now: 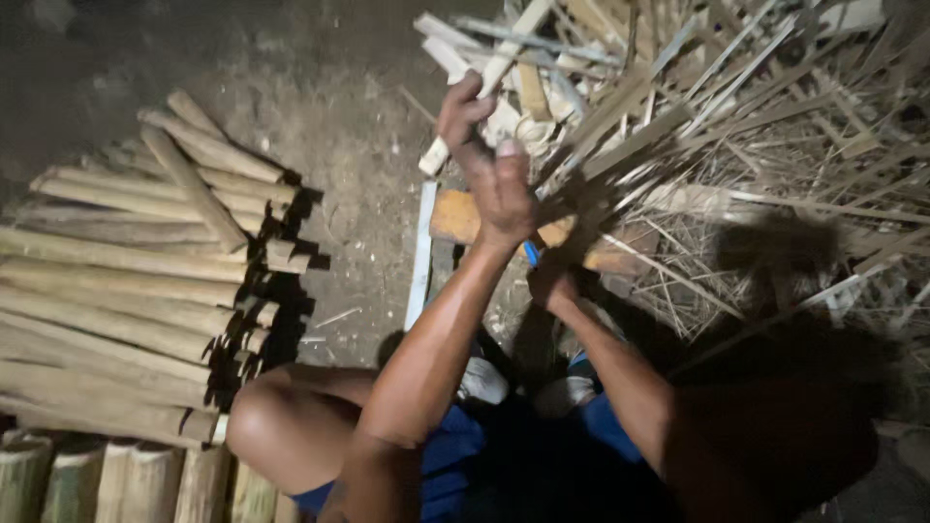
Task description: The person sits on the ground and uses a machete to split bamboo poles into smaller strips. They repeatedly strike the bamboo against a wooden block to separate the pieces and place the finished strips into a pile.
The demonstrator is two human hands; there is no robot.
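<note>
My left hand (492, 172) is raised over a wooden block (455, 217), with its fingers curled around a pale split bamboo strip (504, 60) that slants up to the right. Lower and in shadow, my right hand (552, 283) is closed on a tool with a blue handle (529, 254), close beside my left wrist. The tool's blade is hidden in the dark. My bare knee (281, 418) sits at the lower left.
A stack of round bamboo lengths (126, 281) lies on the left, with thicker cut sections (116, 482) along the bottom edge. A loose heap of thin bamboo strips and shavings (736, 126) fills the upper right. A flat white strip (421, 254) lies on the dirt floor (349, 116).
</note>
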